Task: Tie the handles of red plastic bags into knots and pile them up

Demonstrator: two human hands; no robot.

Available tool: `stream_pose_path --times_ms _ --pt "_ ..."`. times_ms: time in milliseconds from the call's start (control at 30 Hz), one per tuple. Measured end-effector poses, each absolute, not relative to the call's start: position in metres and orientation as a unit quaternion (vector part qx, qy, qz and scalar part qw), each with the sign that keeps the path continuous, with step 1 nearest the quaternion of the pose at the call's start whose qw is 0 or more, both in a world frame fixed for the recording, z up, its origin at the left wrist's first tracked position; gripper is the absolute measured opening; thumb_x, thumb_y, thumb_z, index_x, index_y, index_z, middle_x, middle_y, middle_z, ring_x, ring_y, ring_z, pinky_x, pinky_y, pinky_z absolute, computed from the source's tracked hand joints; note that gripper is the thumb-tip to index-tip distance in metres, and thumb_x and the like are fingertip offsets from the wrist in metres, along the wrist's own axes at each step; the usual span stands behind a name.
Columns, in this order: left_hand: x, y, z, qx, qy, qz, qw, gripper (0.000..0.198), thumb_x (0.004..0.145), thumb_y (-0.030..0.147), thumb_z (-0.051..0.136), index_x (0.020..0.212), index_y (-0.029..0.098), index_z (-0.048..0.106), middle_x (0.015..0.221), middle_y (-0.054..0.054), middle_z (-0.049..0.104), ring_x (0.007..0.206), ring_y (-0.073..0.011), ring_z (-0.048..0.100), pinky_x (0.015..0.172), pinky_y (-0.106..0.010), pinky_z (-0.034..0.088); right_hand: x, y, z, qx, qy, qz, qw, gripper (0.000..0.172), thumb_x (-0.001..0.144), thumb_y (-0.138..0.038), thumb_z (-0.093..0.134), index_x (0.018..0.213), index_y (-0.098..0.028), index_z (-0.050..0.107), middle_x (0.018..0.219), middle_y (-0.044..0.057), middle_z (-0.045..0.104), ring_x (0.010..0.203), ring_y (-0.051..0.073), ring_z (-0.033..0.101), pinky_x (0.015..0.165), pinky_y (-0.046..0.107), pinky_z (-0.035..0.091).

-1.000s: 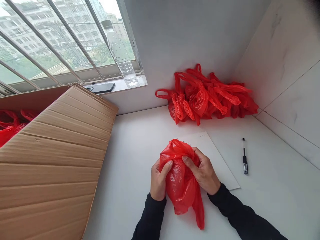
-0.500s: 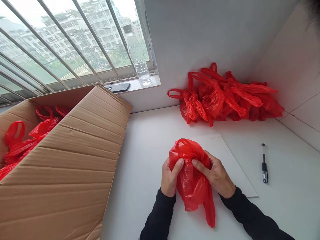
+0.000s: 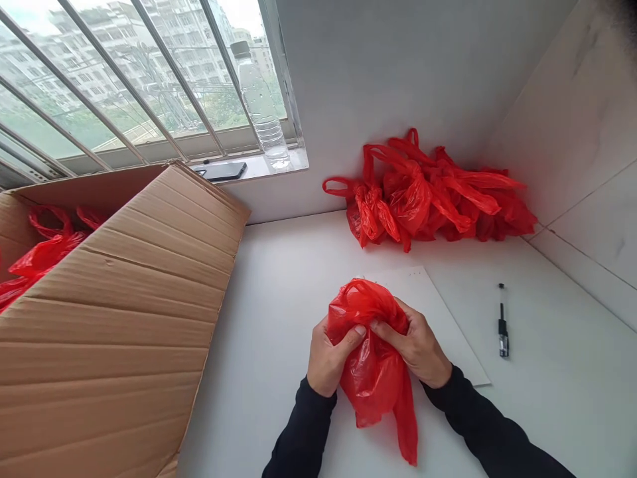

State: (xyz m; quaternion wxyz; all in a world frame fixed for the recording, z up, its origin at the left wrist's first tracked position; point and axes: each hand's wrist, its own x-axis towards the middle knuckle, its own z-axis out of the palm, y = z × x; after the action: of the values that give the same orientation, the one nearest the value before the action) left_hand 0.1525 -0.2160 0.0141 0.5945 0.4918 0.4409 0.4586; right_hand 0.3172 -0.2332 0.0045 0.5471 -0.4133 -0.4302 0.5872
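Note:
A crumpled red plastic bag (image 3: 374, 385) is held up between both my hands over the white table. My left hand (image 3: 328, 358) grips its left side, thumb lying across the front. From the right, my right hand (image 3: 422, 346) clasps it, its thumb pressed on the gathered middle. The fingers behind the bag are mostly hidden. One handle of the bag dangles down at the lower right. Behind the bag, a white sheet of paper (image 3: 442, 332) lies on the table. I cannot see what is inside the bag.
A large cardboard box (image 3: 124, 318) with red bags (image 3: 44, 259) inside stands at the left. Several knotted red bags (image 3: 423, 199) are piled against the wall. A pen (image 3: 503, 328) lies at the right. On the windowsill are a water bottle (image 3: 263, 113) and a phone (image 3: 222, 172).
My thumbs have come closer together on the bag. The whole view has shifted slightly, so things appear further left. Both hands still hold the bag.

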Motion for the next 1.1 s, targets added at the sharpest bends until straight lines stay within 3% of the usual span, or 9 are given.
stream_pose_path --times_ms 167,433,633,833,1100 --pt "0.153 -0.216 0.011 0.487 0.437 0.462 0.598 0.025 0.078 0.035 0.079 0.09 0.016 0.071 0.081 -0.003 0.071 0.071 -0.0159 0.061 0.07 -0.028 0.051 0.318 -0.232 0.004 -0.414 -0.427 0.583 0.553 0.023 0.087 -0.039 0.074 0.101 -0.022 0.066 0.083 -0.001 0.064 0.079 0.019 0.061 0.074 0.031 0.053" --pt "0.152 -0.213 0.01 0.343 0.398 0.558 0.642 0.029 0.081 0.036 0.076 0.102 0.018 0.066 0.097 -0.006 0.074 0.094 -0.025 0.069 0.087 -0.037 0.053 0.314 -0.233 0.011 -0.388 -0.474 0.599 0.515 0.044 0.087 -0.035 0.074 0.126 -0.028 0.056 0.115 0.003 0.068 0.1 0.023 0.066 0.091 0.037 0.054" --pt "0.152 -0.212 0.006 0.349 0.391 0.556 0.644 0.027 0.083 0.036 0.074 0.102 0.018 0.066 0.102 -0.008 0.073 0.101 -0.0287 0.069 0.09 -0.04 0.053 0.312 -0.232 0.006 -0.418 -0.497 0.549 0.527 0.019 0.09 -0.035 0.068 0.105 -0.024 0.063 0.092 0.001 0.067 0.083 0.019 0.062 0.077 0.031 0.054" --pt "0.15 -0.213 0.01 0.446 0.361 0.505 0.645 0.044 0.085 0.035 0.07 0.126 0.02 0.059 0.12 -0.011 0.068 0.113 -0.0307 0.062 0.097 -0.042 0.049 0.318 -0.23 0.003 -0.431 -0.412 0.54 0.594 0.025 0.088 -0.04 0.071 0.105 -0.023 0.064 0.089 0.002 0.067 0.081 0.02 0.061 0.074 0.031 0.053" --pt "0.152 -0.211 0.006 0.456 0.379 0.521 0.614 0.044 0.079 0.027 0.077 0.119 0.022 0.06 0.113 -0.008 0.067 0.104 -0.0252 0.063 0.095 -0.039 0.05 0.319 -0.228 0.003 -0.415 -0.415 0.544 0.599 0.026 0.091 -0.039 0.068 0.113 -0.026 0.061 0.107 0.003 0.069 0.099 0.022 0.065 0.089 0.034 0.053"
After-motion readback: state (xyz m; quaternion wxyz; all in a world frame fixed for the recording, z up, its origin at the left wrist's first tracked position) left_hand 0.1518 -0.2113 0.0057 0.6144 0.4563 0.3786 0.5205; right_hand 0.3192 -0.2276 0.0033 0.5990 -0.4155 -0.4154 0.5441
